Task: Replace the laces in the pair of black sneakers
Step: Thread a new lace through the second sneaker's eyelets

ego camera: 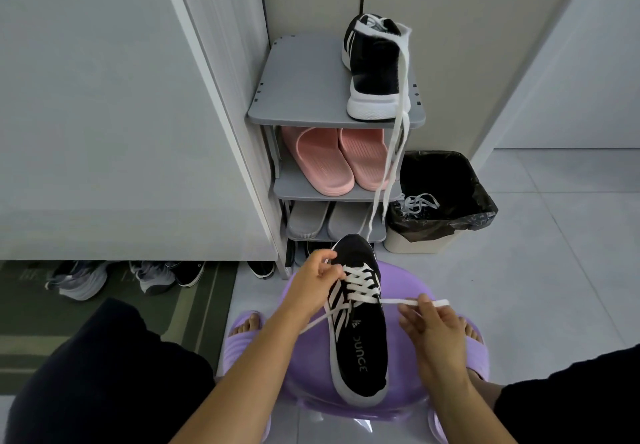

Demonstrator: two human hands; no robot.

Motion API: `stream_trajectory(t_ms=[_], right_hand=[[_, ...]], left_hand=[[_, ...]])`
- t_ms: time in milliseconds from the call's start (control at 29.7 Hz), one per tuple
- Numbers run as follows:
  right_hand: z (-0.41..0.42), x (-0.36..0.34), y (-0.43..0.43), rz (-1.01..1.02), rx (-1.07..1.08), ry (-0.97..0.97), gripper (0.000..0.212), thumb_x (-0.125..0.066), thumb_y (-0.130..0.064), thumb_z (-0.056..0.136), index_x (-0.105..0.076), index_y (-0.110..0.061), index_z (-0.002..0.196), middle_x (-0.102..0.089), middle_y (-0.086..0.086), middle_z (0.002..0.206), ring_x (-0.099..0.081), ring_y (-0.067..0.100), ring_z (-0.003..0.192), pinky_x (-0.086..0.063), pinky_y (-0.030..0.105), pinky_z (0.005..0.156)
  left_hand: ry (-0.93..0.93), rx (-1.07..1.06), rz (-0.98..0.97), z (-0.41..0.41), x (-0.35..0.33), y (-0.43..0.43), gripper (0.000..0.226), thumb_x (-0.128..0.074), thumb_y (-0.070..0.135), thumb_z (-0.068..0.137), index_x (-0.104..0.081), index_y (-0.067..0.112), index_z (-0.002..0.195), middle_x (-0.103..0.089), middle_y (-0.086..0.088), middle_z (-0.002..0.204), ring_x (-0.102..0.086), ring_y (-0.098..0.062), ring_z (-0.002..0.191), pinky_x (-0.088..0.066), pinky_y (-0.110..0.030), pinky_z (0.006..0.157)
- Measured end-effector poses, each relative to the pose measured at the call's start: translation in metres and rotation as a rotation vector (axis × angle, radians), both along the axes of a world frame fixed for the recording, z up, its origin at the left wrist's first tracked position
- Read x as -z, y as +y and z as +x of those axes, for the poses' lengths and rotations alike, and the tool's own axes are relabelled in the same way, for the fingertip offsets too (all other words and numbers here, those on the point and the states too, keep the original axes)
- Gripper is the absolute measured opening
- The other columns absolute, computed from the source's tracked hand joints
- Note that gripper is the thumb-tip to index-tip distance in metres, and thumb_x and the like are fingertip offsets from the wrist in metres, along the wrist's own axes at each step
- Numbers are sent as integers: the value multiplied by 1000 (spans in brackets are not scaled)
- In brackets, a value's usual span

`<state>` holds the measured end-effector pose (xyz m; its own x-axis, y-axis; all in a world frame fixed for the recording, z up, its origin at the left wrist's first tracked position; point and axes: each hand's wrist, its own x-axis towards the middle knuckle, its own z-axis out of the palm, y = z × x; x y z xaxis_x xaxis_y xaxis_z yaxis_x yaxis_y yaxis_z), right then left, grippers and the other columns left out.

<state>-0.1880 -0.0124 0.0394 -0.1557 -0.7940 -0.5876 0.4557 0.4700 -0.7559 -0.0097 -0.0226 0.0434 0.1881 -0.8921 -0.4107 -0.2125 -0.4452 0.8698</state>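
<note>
Lacing a black sneaker (360,343) that lies on a purple stool (401,287), seen from the wearer's own head looking down.

The sneaker sits in the near middle, toe pointing away, with a white lace (362,287) criss-crossed through its eyelets. The left hand (317,279) has its fingers curled onto the lace crossings near the toe. The right hand (429,322) pinches one lace end, which runs straight out to the right of the shoe; the other end trails off to the left under the left forearm. Farther away, a second sneaker (375,69) stands on top of a grey shoe rack (304,87), its long lace (398,152) hanging down the front. Pink slippers (322,163) sit on the shelf below. Right of the rack, a bin (450,229) holds loose laces (415,203).
</note>
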Motion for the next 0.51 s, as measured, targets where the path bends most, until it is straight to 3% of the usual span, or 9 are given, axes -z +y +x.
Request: stream_trajectory(t_ms=[101,236,337,506], right_hand=[[-5,1,0,39,-52,-34,16,-49,-11,95,-57,-8,82,-62,4,61,-62,7,51,-51,16,48],[6,0,2,48,-297,-88,12,-52,-9,91,-60,-3,84,-63,4,64,-58,12,59,-51,16,55],[10,-2,0,34,-253,-60,15,-51,-5,92,-60,-3,80,-62,2,59,-58,8,53,-51,15,53],[9,-7,1,-12,-206,-17,16,-50,-3,92,-58,-2,78,-65,6,62,-63,10,56,-56,18,58]], left_hand=[[43,-44,21,-8,7,18,5,-53,23,93,-56,19,95,-62,7,83,-57,-9,83,-43,-20,79],[-116,62,31,-18,15,36,22,-54,33,92,-46,24,74,-52,12,72,-47,-3,67,-38,-18,66],[-134,65,74,-18,16,37,30,-51,37,93,-42,20,69,-45,8,66,-40,-7,62,-34,-24,64],[163,-56,98,-10,4,37,16,-56,15,92,-50,13,77,-49,5,69,-43,-6,63,-38,-9,57]])
